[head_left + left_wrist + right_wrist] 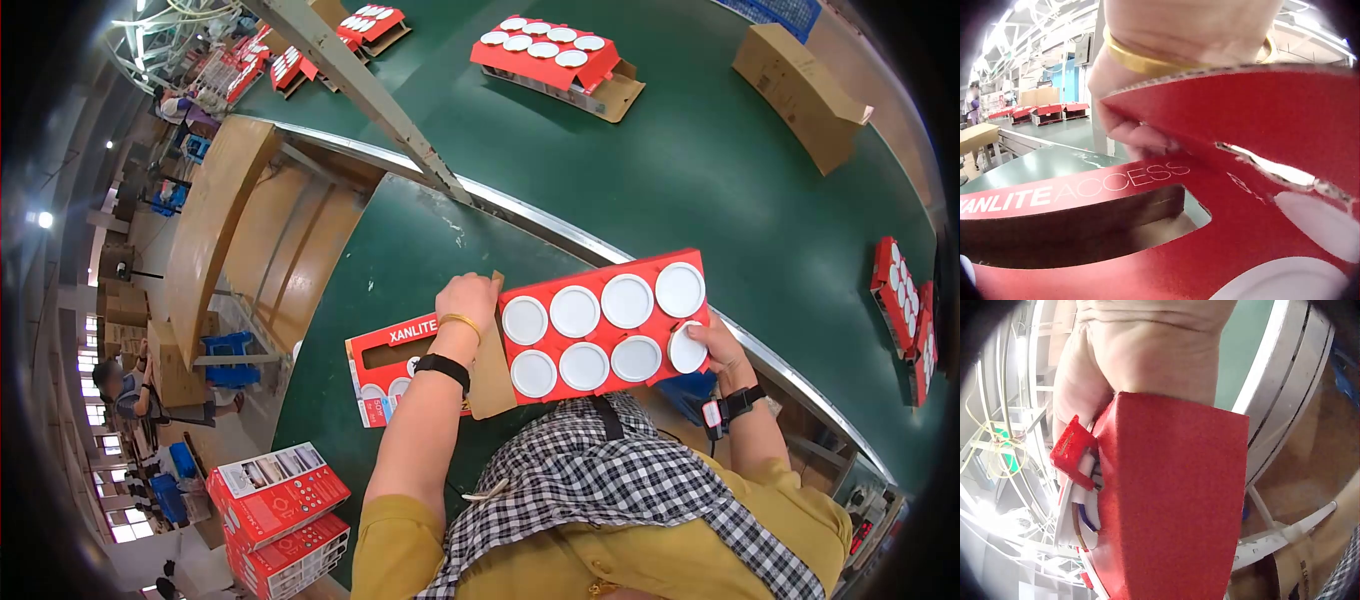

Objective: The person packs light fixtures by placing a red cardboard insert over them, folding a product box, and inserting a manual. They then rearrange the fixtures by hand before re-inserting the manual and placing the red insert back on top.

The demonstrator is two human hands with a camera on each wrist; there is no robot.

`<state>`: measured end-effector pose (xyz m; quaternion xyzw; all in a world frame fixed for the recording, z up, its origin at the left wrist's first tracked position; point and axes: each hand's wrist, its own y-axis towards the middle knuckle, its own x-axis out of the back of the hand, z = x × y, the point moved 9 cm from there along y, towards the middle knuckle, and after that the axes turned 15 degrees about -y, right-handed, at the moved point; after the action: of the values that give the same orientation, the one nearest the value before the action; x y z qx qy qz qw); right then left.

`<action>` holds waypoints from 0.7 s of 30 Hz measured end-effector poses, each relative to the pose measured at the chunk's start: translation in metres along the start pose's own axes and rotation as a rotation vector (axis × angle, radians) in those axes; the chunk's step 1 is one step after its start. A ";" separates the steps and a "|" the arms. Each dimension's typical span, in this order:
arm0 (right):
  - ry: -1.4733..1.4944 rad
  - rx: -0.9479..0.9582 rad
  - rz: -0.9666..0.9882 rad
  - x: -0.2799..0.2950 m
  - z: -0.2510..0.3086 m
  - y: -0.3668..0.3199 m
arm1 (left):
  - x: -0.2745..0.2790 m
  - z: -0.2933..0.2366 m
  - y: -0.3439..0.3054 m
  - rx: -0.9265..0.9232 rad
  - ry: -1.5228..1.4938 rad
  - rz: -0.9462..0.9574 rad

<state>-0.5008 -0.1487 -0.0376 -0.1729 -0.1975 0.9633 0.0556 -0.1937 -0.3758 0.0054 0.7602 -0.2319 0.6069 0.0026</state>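
A red cardboard holder (608, 325) carries two rows of white round light fittings. It sits tilted above the bench, joined to a brown flap (492, 375). My left hand (468, 300) grips the carton's upper edge beside that flap; in the left wrist view its curled fingers (1141, 137) are partly hidden by red card. At the far end, my right hand (722, 350) holds the holder's corner, thumb on the lower right light fitting (687, 347). Brown and blue wires (1085, 519) show beside the red end panel (1179, 500). The printed XANLITE face (385, 365) lies left of the flap.
Two closed red boxes (280, 490) are stacked at the bench's lower left. On the green belt (620, 180) beyond the metal rail stand another filled holder (545, 45), a brown carton piece (800, 95) and more red holders (900, 300). A metal post (360, 90) rises at the bench corner.
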 end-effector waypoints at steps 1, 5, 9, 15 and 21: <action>-0.002 -0.016 0.012 0.004 -0.004 0.002 | 0.001 0.000 -0.001 0.000 0.000 0.000; 0.014 -0.023 0.013 -0.001 0.002 0.005 | 0.008 -0.006 -0.005 -0.043 -0.045 -0.036; 0.048 -0.071 0.027 0.007 -0.007 0.009 | 0.015 -0.008 -0.007 -0.038 -0.103 -0.068; 0.103 -0.083 0.024 0.012 -0.018 0.013 | 0.022 -0.010 -0.012 -0.067 -0.099 -0.107; 0.123 -0.060 0.073 -0.006 -0.001 0.010 | 0.019 -0.005 -0.010 -0.034 -0.136 -0.070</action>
<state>-0.4953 -0.1587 -0.0404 -0.2402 -0.2159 0.9460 0.0273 -0.1923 -0.3725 0.0273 0.8070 -0.2150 0.5496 0.0210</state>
